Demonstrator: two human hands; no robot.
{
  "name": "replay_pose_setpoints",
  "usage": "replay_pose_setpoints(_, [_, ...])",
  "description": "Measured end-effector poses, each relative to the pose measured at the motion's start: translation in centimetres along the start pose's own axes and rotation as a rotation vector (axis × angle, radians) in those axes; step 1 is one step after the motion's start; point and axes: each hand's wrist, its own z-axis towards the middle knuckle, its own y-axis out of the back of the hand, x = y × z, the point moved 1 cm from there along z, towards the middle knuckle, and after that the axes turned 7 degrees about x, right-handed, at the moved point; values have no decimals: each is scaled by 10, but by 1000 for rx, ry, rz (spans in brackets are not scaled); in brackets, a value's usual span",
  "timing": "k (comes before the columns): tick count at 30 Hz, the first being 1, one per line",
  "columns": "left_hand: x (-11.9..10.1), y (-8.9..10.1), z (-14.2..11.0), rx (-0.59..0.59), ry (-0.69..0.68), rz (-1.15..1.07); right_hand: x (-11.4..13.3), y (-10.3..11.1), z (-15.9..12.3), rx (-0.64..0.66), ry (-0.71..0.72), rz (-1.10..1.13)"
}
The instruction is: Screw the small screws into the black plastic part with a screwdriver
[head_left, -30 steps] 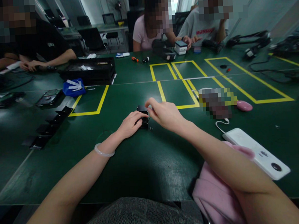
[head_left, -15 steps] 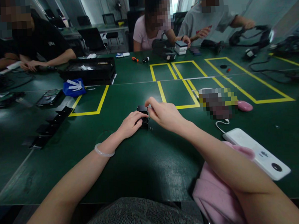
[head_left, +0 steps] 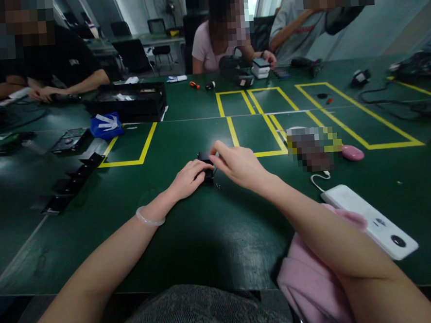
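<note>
A black block (head_left: 209, 178), long axis pointing forward, was held under the left hand's (head_left: 189, 178) fingers. The right hand (head_left: 236, 164) was curled just beside its right edge; anything pinched could not be discerned.

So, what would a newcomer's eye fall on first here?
Probably the bright yellow outlines across the middle of the green tabletop. Then two bare forearms, leading from the lower corners to a small black part near the centre. At right, a white device stands out beside pink cloth.
</note>
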Motion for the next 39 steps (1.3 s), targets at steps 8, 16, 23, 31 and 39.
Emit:
replay_pose_setpoints(8, [0, 0, 0, 5, 5, -15, 1, 0, -1, -10, -16, 13])
replay_pose_setpoints(16, [-2, 2, 0, 18, 20, -21, 0, 1, 0, 25, -49, -43])
replay_pose_setpoints(23, [-2, 2, 0, 12, 14, -21, -1, 2, 1, 8, -25, -4])
replay_pose_setpoints(31, [-2, 2, 0, 8, 1, -16, 0, 1, 0, -10, -27, 8])
replay_pose_setpoints(39, [-2, 1, 0, 10, 16, -14, 1, 2, 0, 16, -51, -35])
